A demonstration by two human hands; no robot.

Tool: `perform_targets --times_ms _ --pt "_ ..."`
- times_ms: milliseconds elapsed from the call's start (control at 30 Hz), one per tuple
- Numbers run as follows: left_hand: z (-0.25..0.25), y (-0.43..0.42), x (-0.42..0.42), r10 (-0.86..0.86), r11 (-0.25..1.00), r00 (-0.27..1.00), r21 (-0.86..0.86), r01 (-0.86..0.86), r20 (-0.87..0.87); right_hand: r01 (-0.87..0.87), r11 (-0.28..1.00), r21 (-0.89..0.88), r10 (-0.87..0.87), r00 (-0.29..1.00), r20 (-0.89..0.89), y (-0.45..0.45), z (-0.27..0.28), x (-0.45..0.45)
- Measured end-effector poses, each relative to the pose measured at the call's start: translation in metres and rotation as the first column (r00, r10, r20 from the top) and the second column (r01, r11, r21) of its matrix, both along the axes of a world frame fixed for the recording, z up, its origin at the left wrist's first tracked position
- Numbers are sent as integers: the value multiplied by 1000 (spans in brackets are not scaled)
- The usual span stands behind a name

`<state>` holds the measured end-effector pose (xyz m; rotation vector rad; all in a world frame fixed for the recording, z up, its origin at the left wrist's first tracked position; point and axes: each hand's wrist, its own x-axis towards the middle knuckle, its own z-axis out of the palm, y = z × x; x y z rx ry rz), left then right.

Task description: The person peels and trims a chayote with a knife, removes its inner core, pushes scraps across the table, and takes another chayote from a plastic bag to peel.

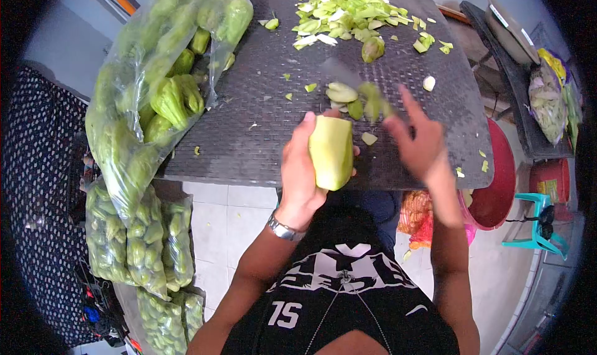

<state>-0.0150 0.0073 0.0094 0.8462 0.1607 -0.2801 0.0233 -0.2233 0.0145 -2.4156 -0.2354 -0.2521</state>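
Note:
My left hand [301,168] is wrapped around a pale green chayote [332,153], peeled smooth on the side I see, above the table's near edge. To its right, my right hand [418,140] is smeared by motion. A blurred knife [341,72] reaches up and left from its fingers, with the blade over the table. The handle is hard to make out against greenish peel. Thick pieces of peel [342,92] lie just beyond the chayote. Farther back is a heap of peelings [348,13], with a chayote piece [373,49] at its front edge.
A large plastic bag of chayotes [168,100] lies open on the left of the dark woven-pattern table [255,131]. More filled bags [127,237] stand below it. On the right are a red tub [497,174], a turquoise stool [535,227] and a side table [516,87] with a basin.

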Motion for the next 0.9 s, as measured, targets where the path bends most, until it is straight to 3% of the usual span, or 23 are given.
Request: perform_targets --times_ms 67,167,267,300,333,367,433,500,567,633,700,767,900 --pt "7 3 -2 34 999 999 -19 -34 -12 208 978 14 -199 952 -231 -21 -2 22" --pt "7 4 6 63 990 997 -125 -69 -54 204 973 -111 -227 931 -286 -24 16 15" --pt "-6 4 18 87 974 991 -202 -106 -104 68 994 82 -29 912 -408 0 32 -6" --pt "-8 3 20 86 968 989 -225 -112 -123 23 992 125 26 926 -376 15 37 -19" --pt "-11 2 21 86 962 986 -247 -120 -146 -127 981 146 135 990 -42 24 23 -32" --pt "-15 -1 20 152 949 973 -249 -192 -172 -237 963 127 225 969 100 34 17 -40" --pt "-19 4 17 -29 942 993 -335 -12 -115 -328 945 11 322 935 149 48 18 -57" --pt "-14 2 15 -54 949 988 -316 5 -146 -320 934 -160 320 947 -26 51 35 -72" --pt "-2 -7 12 -18 958 979 -282 -41 -205 -301 942 -148 312 948 62 52 25 -72" --pt "14 -16 0 80 983 988 -152 -99 -131 -303 940 -156 322 939 118 52 24 -69" --pt "13 -17 0 62 980 987 -179 -88 -145 -316 932 -180 342 930 137 51 25 -67" --pt "4 -14 10 -77 933 969 -361 -13 -235 -303 929 -214 330 938 106 51 25 -67" --pt "5 -15 8 -61 944 968 -328 -23 -242 -303 931 -206 330 937 113 52 23 -65"
